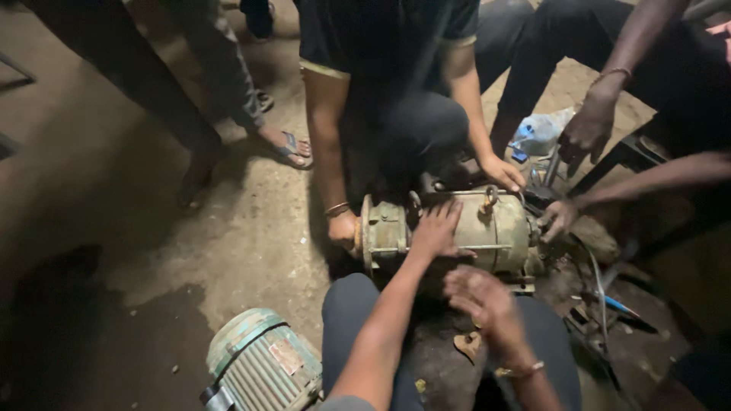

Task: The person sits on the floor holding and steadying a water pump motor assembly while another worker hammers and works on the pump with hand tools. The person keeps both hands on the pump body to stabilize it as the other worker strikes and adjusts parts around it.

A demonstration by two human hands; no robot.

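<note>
The electric motor [449, 232], a worn greenish-beige unit with a lifting eye on top, is laid on its side on the dirt floor [228, 228], directly in front of the wearer's knees. The housing is seen assembled: the flanged end cover at the left is seated on the body, and no cover or internal part is seen removed. Judged from this, disassembly of the housing has not yet reached the point of separation; the work at the shaft end, on the right, appears to be in hand.

The left hand [435, 228] is pressed flat on the top of the motor housing, fingers spread; nothing is clasped in it. The right hand [481, 298] is held just below and in front of the motor, blurred; whether it is closed on anything cannot be told.

The motor is steadied by other persons as well. One co-worker's hand [343, 228] is set against the flanged end, and that person's other hand [502, 173] rests on the top at the far side. A further person's hand [560, 219] is applied at the shaft end, and another hand [586, 131] hangs above it.

Containers: a crumpled clear plastic bag [542, 131] lies beyond the motor; its contents cannot be made out, apart from a blue item. A second motor [263, 365], teal and ribbed, lies apart at the lower left. Loose metal parts and cables [601, 304] lie at the right.
</note>
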